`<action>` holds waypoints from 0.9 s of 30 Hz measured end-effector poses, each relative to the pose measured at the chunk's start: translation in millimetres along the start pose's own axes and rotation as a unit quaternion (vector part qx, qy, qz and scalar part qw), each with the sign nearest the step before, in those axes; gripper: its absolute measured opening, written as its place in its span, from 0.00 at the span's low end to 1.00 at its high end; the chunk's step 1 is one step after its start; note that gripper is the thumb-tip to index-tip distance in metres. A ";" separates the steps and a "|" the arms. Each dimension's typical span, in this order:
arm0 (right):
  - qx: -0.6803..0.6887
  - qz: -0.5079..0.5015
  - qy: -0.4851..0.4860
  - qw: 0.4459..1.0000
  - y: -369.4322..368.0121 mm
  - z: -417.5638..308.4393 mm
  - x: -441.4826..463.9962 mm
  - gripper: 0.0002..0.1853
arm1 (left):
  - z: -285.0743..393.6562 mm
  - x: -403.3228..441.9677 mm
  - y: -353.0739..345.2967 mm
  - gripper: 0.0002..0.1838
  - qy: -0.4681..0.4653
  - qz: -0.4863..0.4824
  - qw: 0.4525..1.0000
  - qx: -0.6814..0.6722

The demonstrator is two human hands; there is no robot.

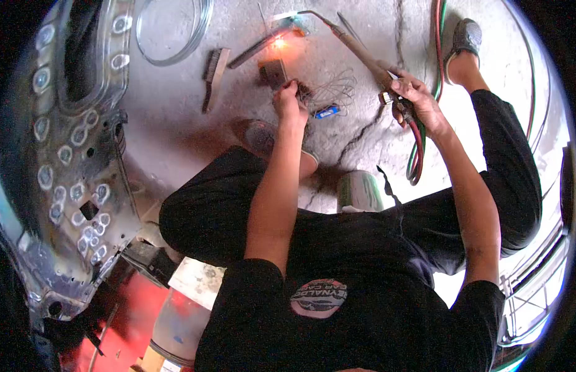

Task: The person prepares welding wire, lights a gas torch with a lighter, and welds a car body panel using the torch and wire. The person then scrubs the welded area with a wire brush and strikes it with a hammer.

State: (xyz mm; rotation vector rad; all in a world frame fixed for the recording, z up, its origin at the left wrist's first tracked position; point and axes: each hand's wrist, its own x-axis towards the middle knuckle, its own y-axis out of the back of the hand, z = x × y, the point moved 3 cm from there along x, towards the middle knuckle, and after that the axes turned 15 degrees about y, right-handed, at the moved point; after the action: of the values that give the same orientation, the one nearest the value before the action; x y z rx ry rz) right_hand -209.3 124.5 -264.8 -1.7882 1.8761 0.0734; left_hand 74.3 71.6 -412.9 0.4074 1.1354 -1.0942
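My right hand (pixel 415 99) is wrapped around a gas welding torch (pixel 362 56), with red and green hoses (pixel 417 155) running from its handle. The torch's thin bent neck points left, and a bright bluish glow shows near its tip. My left hand (pixel 290 104) grips a brownish block-shaped tool (pixel 274 72); its handle is hidden in my fingers, so I cannot tell its exact kind. Just beyond the block, a glowing orange spot (pixel 280 43) lies beside a long dark metal bar (pixel 260 48) on the concrete floor. Thin tangled wire (pixel 334 92) and a small blue object (pixel 327 111) lie right of my left hand.
A wire brush (pixel 215 77) and a coil of wire (pixel 201 40) lie on the floor to the left. A large spot-marked metal panel (pixel 71 167) stands at far left. A tin can (pixel 360 191) sits near my legs. Hoses (pixel 438 43) cross the floor near my shoe (pixel 466 37).
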 end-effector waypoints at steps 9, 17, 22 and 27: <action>-0.046 0.000 0.032 0.998 -14.5 -25.2 -5.3 0.41 | 10.6 -19.9 -9.8 0.04 -0.048 -0.005 0.996 0.078; -0.054 0.042 0.129 0.989 -35.3 -68.1 -30.3 0.37 | 25.9 -71.7 -24.0 0.05 -0.064 -0.004 0.996 0.055; -0.068 0.120 0.152 0.979 -41.9 -82.4 -51.9 0.28 | 40.4 -118.2 -30.3 0.05 -0.251 0.039 0.953 0.166; -0.059 0.155 0.212 0.963 -48.1 -99.1 -81.7 0.33 | 52.7 -152.9 -33.8 0.06 -0.305 -0.068 0.928 0.204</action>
State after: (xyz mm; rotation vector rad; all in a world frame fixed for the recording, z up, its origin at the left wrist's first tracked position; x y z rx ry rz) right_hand -200.2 153.8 -131.2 -1.6634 2.4962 -0.0941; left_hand 71.4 91.3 -248.9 0.2769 0.3830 -1.4560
